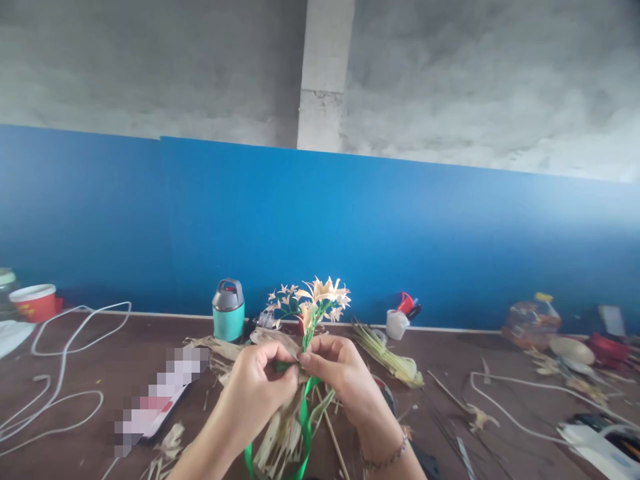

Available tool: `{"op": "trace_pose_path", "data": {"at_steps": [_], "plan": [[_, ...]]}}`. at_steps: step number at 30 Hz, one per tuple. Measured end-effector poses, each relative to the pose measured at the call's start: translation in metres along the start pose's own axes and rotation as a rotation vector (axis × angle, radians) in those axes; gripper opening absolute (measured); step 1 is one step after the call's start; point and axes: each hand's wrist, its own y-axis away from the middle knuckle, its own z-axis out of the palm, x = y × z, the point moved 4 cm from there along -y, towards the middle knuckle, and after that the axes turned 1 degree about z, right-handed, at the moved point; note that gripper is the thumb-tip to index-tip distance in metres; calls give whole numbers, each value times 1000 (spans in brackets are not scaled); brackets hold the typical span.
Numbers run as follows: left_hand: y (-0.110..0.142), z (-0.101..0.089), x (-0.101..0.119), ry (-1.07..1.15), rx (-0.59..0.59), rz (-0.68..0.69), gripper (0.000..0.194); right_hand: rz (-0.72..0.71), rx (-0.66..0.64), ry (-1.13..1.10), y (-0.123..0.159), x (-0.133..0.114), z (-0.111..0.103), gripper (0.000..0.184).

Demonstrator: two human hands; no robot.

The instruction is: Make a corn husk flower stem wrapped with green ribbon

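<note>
A spray of cream-coloured handmade flowers (320, 293) with green-wrapped stems stands upright between my hands. My right hand (343, 373), with a beaded bracelet at the wrist, is closed around the stem just below the blooms. My left hand (265, 383) is closed in a pinch beside the stem, with dark green material between its fingers that looks like the green ribbon (305, 420). That ribbon hangs in a long loop below my hands. Dried corn husks (277, 437) lie beneath, partly hidden by my hands and forearms.
A teal lidded flask (229, 319) stands near the blue partition (240, 213). Pale green husk strips (393, 353) lie to the right, by a white cup (397, 325) holding pens. A blurred-out phone-like object (160, 400) and white cables (65, 353) lie left. A clear jug (533, 323) stands far right.
</note>
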Motion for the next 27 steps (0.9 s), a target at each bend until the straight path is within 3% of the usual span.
{"op": "trace_pose_path", "data": {"at_steps": [5, 12, 20, 23, 27], "plan": [[4, 5, 7, 91, -60, -51, 7, -12, 21, 31, 1, -2, -2, 31], [3, 5, 7, 151, -47, -107, 8, -20, 52, 34, 3, -3, -1, 31], [7, 10, 3, 557, -260, -273, 18, 16, -274, -247, 9, -2, 8, 19], [6, 11, 1, 590, -264, -288, 17, -26, -226, -275, 8, -3, 7, 16], [2, 9, -2, 417, -195, -243, 17, -96, -92, -133, 7, -8, 6, 24]]}}
